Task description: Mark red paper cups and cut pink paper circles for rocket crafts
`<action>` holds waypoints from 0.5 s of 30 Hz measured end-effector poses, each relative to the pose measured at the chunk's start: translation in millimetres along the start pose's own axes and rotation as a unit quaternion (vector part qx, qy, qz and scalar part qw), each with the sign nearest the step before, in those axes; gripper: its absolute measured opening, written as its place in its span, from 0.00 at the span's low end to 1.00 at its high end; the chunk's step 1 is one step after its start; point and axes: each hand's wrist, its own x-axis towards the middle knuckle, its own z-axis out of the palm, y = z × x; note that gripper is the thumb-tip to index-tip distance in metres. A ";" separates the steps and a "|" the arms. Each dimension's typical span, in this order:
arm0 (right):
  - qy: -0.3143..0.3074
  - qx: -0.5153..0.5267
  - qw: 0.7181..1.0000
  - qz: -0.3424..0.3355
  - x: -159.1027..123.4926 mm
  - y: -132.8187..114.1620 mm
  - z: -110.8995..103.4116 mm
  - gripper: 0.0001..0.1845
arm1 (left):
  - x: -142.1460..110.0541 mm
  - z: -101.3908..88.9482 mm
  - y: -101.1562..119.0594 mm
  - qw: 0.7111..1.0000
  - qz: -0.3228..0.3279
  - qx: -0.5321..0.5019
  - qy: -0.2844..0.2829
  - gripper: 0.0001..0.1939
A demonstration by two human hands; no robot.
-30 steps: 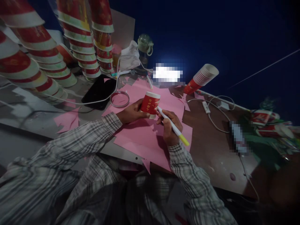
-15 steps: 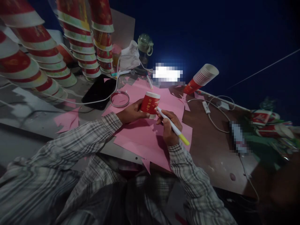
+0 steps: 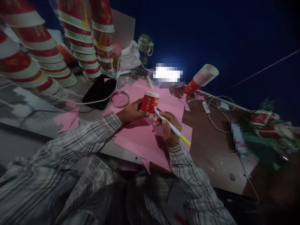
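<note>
A red paper cup (image 3: 149, 102) with a white rim and gold lettering is held nearly upright by my left hand (image 3: 131, 112), thumb low on its front and the other fingers hidden behind. My right hand (image 3: 170, 127) is closed around a white marker (image 3: 172, 128) with a yellow end. The marker's tip meets, or nearly meets, the lower right of the cup's red side. Beneath both hands lie overlapping pink paper sheets (image 3: 138, 142). Just left of the cup is a roll of tape (image 3: 119, 99).
Tall stacks of red and white paper cups (image 3: 85, 59) lean along the left. A slanted cup stack (image 3: 201, 79) stands at the back right. A black tablet-like slab (image 3: 99, 92), another marker (image 3: 149, 82), a white cable (image 3: 217, 125) and pink scraps (image 3: 67, 120) lie around.
The marker tip has shifted slightly left and down on the cup, with my right hand following. The cup has turned and tilted a little in my left hand.
</note>
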 end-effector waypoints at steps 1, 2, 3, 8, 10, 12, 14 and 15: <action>-0.002 0.000 1.000 0.004 0.0 -0.3 0.2 0.15 | 0.2 -0.4 -0.7 1.000 0.000 0.003 0.002 0.35; 0.000 0.002 1.000 0.006 0.2 -0.7 0.5 0.15 | 0.5 -0.7 -1.4 1.000 0.001 0.001 0.002 0.35; 0.009 0.008 1.000 0.006 0.5 -1.1 0.9 0.15 | 0.7 -0.9 -2.1 1.000 0.003 -0.004 -0.001 0.35; 0.044 0.029 0.999 -0.006 2.7 -1.2 2.1 0.14 | 0.4 0.5 -2.9 0.999 0.003 -0.032 -0.012 0.36; 0.032 0.016 0.999 0.003 3.2 -0.7 1.9 0.14 | 0.0 1.2 -2.7 0.999 -0.003 -0.035 -0.016 0.36; 0.024 0.004 1.000 0.014 3.1 -0.4 1.7 0.14 | -0.2 1.2 -3.1 0.999 -0.005 -0.039 -0.017 0.35; 0.030 0.007 0.999 0.014 2.6 -0.6 1.5 0.14 | 0.1 0.5 -3.8 0.999 -0.001 -0.041 -0.016 0.35; 0.034 0.012 0.999 0.011 2.3 -0.8 1.4 0.15 | 0.4 0.0 -4.2 0.999 0.002 -0.040 -0.015 0.35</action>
